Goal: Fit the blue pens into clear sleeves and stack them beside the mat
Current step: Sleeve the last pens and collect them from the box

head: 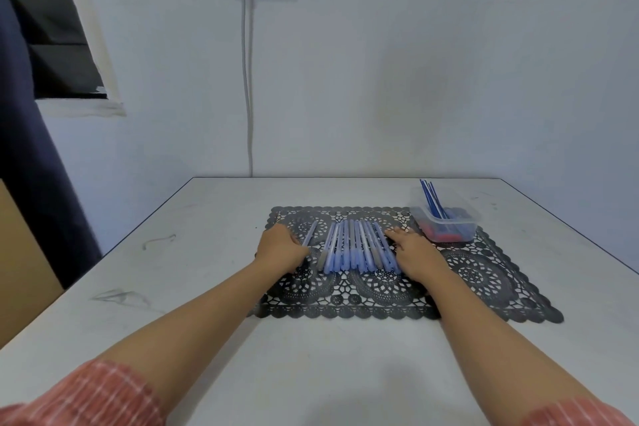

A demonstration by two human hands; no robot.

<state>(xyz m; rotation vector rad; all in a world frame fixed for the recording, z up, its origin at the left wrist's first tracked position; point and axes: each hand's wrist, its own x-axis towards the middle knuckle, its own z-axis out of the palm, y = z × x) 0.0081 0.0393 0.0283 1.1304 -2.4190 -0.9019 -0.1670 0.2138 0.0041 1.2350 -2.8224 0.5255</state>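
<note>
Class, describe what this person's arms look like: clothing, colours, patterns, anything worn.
Both forearms are bare. The left sleeve and right sleeve are coral-pink cloth with thin white checked lines, ending near the elbows. No watch, bracelet, ring or glove shows.

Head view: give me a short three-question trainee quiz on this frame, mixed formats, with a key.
1. True or false: the row of pens lies off the black mat.
2. The left hand: A) lies flat on the mat B) holds a single pen apart from the row C) is out of view.
3. Fill in: the clear tub stands at the mat's far ____ corner.
Key: 1 false; 2 B; 3 right.
</note>
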